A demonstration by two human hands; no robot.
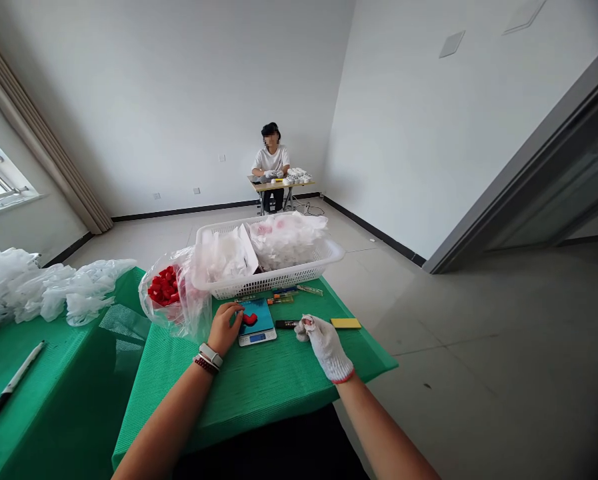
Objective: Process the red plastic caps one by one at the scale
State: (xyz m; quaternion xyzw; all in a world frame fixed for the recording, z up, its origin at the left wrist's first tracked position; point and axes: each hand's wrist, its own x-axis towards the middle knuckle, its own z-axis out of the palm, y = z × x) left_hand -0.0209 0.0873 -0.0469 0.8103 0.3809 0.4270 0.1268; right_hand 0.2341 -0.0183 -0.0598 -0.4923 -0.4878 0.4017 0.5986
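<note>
On the green-covered table (219, 400), a digital kitchen scale (257, 337) with a blue top carries a small curved red piece (249, 320). My bare left hand (226, 330) rests at the scale's left edge, fingers extended beside the red piece and holding nothing that I can see. To the right of the scale, my right hand (323, 343) wears a white knitted glove, with its fingers curled together. Whether anything small is pinched there cannot be made out. A black marker-like object (287, 325) lies between the scale and my right hand, and a yellow block (345, 323) lies just beyond that hand.
Behind the scale stands a white basket (269, 288) of clear plastic bags. An open plastic bag of red pieces (165, 287) sits left of it. Several pens (283, 299) lie before the basket. Another green table (33, 393) holds a marker (16, 379). A person (272, 159) sits far back.
</note>
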